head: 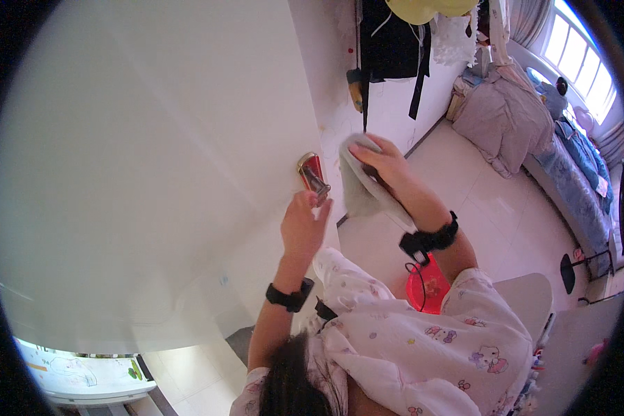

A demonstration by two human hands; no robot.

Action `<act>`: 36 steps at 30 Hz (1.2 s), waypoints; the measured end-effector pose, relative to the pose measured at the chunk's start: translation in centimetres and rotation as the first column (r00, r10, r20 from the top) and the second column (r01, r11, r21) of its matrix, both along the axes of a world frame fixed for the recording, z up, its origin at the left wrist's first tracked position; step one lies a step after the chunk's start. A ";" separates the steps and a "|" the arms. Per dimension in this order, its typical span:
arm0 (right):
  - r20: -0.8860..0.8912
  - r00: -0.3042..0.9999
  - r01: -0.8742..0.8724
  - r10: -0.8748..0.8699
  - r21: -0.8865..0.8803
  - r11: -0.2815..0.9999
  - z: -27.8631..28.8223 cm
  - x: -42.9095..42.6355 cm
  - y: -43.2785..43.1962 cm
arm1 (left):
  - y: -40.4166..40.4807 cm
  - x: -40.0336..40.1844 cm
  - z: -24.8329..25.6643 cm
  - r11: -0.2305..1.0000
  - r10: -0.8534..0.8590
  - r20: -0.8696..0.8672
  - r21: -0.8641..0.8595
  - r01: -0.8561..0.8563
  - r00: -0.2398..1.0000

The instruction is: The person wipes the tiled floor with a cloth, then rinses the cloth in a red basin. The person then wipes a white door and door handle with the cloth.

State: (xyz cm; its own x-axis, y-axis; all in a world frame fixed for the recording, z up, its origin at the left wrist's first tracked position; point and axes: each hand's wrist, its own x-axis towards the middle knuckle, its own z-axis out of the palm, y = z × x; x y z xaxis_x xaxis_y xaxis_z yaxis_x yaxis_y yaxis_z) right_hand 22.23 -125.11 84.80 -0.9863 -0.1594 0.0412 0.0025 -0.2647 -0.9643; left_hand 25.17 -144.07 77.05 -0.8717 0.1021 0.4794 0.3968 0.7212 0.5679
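Observation:
A white door point(161, 171) fills the left of the head view. Near its edge is a door handle point(314, 177) with a red and gold backplate. My left hand point(304, 223) is at the lower end of this handle, its fingertips on or very close to the lever; I cannot tell if they grip it. Just right of the door edge, my right hand point(387, 164) holds a folded pale grey-green cloth point(361, 192), which hangs down from the fingers. Both wrists wear black bands with small devices.
Clothes point(395, 47) hang on the wall beyond the door edge. A red basin point(427, 283) is on the tiled floor by my body. At the right stands a bed point(567, 192) with a grey quilt point(504, 114), below a window. A white drawer unit point(93, 377) is at the lower left.

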 end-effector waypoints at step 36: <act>-0.219 0.954 0.135 -0.204 -0.292 0.947 11.9 -10.2 -5.3 | 0.5 -3.8 -1.7 0.840 0.199 0.142 -0.534 -0.094 0.970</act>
State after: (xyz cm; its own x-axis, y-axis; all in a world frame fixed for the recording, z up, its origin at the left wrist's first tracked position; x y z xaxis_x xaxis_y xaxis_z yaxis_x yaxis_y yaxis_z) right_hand 12.08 -130.44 96.71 -0.9517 0.0606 0.3010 -0.2909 -0.4912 -0.8210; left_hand 21.41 -143.58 75.35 -0.9629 0.1542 0.2214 0.1887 0.9713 0.1444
